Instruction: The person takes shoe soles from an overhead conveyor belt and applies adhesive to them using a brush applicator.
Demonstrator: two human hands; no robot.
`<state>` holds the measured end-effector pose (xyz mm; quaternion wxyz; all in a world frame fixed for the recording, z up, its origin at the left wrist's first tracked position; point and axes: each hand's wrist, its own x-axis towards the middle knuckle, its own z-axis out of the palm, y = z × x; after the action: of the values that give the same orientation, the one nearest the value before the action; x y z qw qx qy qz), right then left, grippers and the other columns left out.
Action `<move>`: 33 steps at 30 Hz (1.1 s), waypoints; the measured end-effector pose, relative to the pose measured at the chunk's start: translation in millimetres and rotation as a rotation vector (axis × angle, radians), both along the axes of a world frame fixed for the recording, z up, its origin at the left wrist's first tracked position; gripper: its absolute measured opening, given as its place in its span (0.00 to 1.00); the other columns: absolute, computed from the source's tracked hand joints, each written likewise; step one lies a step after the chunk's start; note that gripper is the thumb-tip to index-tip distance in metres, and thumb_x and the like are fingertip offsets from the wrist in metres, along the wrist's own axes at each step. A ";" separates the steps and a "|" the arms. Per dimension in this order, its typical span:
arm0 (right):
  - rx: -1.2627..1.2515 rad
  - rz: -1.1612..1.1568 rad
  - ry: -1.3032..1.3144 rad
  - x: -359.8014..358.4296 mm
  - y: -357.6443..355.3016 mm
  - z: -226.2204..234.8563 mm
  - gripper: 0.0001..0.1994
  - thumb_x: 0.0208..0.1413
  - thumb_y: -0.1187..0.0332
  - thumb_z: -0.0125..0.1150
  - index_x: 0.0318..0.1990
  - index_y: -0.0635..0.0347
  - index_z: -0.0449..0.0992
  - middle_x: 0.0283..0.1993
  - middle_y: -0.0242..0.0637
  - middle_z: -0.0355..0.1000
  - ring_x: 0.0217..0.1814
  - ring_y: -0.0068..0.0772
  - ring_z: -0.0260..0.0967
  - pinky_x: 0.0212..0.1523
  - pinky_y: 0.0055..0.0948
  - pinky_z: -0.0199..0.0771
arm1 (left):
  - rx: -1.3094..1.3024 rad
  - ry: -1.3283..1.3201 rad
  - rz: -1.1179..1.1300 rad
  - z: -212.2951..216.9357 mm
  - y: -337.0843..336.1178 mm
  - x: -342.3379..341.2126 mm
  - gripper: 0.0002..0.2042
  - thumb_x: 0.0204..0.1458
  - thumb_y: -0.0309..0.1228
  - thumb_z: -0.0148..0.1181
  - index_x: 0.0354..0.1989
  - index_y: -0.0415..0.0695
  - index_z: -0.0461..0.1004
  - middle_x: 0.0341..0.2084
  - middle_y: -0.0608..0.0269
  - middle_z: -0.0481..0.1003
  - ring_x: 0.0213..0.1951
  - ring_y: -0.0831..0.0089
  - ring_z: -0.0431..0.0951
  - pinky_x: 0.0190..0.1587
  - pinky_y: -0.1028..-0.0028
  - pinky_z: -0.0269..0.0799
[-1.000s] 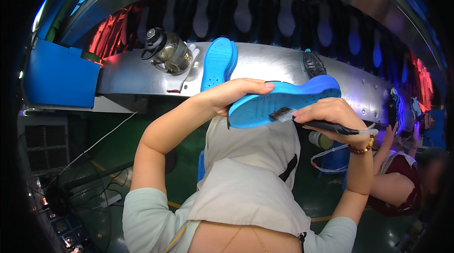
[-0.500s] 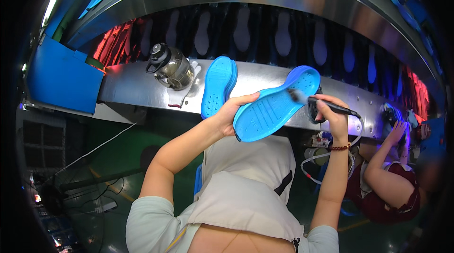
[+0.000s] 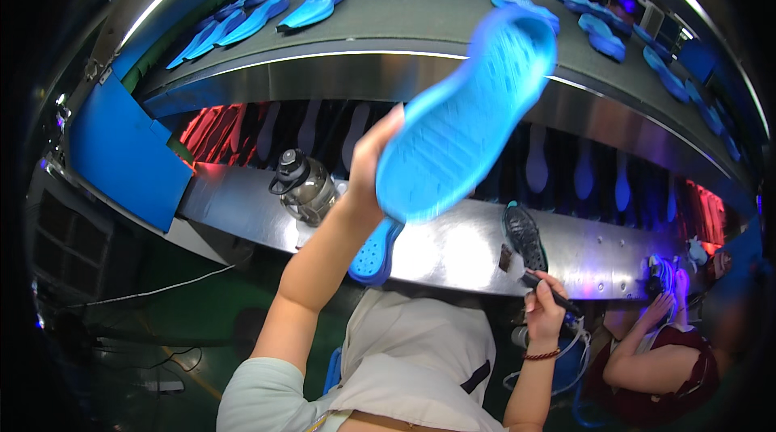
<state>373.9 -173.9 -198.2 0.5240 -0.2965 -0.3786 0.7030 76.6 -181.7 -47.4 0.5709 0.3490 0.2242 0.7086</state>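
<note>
My left hand (image 3: pixel 370 161) grips the heel end of a bright blue shoe sole (image 3: pixel 465 129), raised in front of the upper conveyor with its grooved face toward me. The sole is slightly smeared by motion. In my right hand (image 3: pixel 545 315), low at the bench's front edge, is a brush (image 3: pixel 512 264) with a dark handle and a thin hose trailing from it. Beside the bristles lies a black, perforated sole-shaped piece (image 3: pixel 524 234) on the metal bench. Another blue sole (image 3: pixel 373 256) rests on the bench, partly hidden behind my left forearm.
Several blue soles (image 3: pixel 314 5) lie on the grey conveyor belt (image 3: pixel 388 8) above. A clear bottle with a black lid (image 3: pixel 305 188) stands on the metal bench (image 3: pixel 436 258). Sole shapes show in the dark slot below the belt. At right, a co-worker's arm (image 3: pixel 656 315) reaches the bench.
My left hand has lifted the blue sole up and away from me, off the brush. My right hand has moved lower with the brush. The view has tilted up, showing the belt.
</note>
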 end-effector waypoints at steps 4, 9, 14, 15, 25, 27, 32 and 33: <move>-0.022 0.005 -0.051 -8.3 -6.6 -3.4 0.10 0.52 0.74 0.50 0.41 0.70 0.68 0.37 0.45 0.71 0.17 0.21 0.60 0.19 0.17 0.61 | 0.309 -0.206 -0.184 50.1 92.9 -50.2 0.32 0.54 0.50 0.26 0.59 0.37 0.44 0.55 0.43 0.55 0.54 0.50 0.60 0.51 0.45 0.58; -0.079 -0.044 -0.012 -16.8 -7.5 -9.9 0.11 0.51 0.74 0.52 0.40 0.71 0.68 0.31 0.38 0.70 0.18 0.21 0.62 0.19 0.16 0.63 | 0.017 -0.581 0.186 49.9 144.6 -69.6 0.39 0.50 0.58 0.29 0.62 0.42 0.30 0.63 0.55 0.36 0.64 0.63 0.39 0.62 0.55 0.34; -0.131 -0.140 -0.003 4.1 3.9 -21.6 0.11 0.52 0.72 0.51 0.40 0.70 0.69 0.30 0.36 0.70 0.18 0.19 0.62 0.19 0.16 0.62 | -0.002 0.350 0.459 52.5 156.9 -45.2 0.29 0.49 0.43 0.49 0.54 0.35 0.52 0.56 0.48 0.51 0.60 0.59 0.50 0.59 0.65 0.49; -0.125 -0.145 0.001 5.1 6.0 -23.4 0.11 0.52 0.72 0.51 0.40 0.70 0.69 0.30 0.36 0.70 0.18 0.19 0.62 0.19 0.16 0.62 | 0.035 0.644 0.588 49.4 164.1 -43.3 0.25 0.47 0.40 0.51 0.49 0.34 0.60 0.52 0.48 0.58 0.57 0.61 0.55 0.57 0.67 0.53; -0.189 -0.149 0.020 6.2 4.6 -24.6 0.08 0.51 0.75 0.50 0.38 0.67 0.71 0.29 0.36 0.69 0.20 0.23 0.63 0.21 0.18 0.64 | 0.341 1.840 0.975 62.5 251.1 32.4 0.36 0.43 0.41 0.55 0.61 0.54 0.46 0.60 0.46 0.44 0.59 0.53 0.51 0.58 0.57 0.46; -0.202 -0.154 -0.015 15.1 1.9 -31.1 0.08 0.50 0.75 0.51 0.38 0.68 0.71 0.27 0.36 0.69 0.20 0.23 0.64 0.23 0.19 0.65 | 0.129 1.972 0.844 55.8 257.6 31.9 0.35 0.44 0.43 0.53 0.62 0.56 0.44 0.60 0.52 0.45 0.60 0.55 0.49 0.58 0.57 0.46; -0.195 -0.182 0.002 31.6 2.2 -35.3 0.09 0.51 0.75 0.51 0.39 0.69 0.70 0.34 0.41 0.71 0.29 0.26 0.69 0.29 0.18 0.67 | 0.137 2.041 1.120 58.4 256.7 37.8 0.22 0.44 0.42 0.53 0.45 0.41 0.67 0.40 0.55 0.68 0.44 0.59 0.65 0.44 0.64 0.62; -0.178 -0.171 -0.010 32.3 3.9 -33.7 0.11 0.50 0.76 0.51 0.42 0.68 0.68 0.39 0.42 0.70 0.33 0.28 0.70 0.32 0.20 0.69 | 0.244 2.069 1.171 57.7 253.8 35.8 0.18 0.44 0.41 0.54 0.40 0.42 0.69 0.36 0.56 0.70 0.41 0.60 0.67 0.41 0.65 0.63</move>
<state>406.2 -170.0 -231.9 0.5519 -0.3766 -0.2908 0.6849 112.5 72.1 10.4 -0.3271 0.6507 0.6338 0.2606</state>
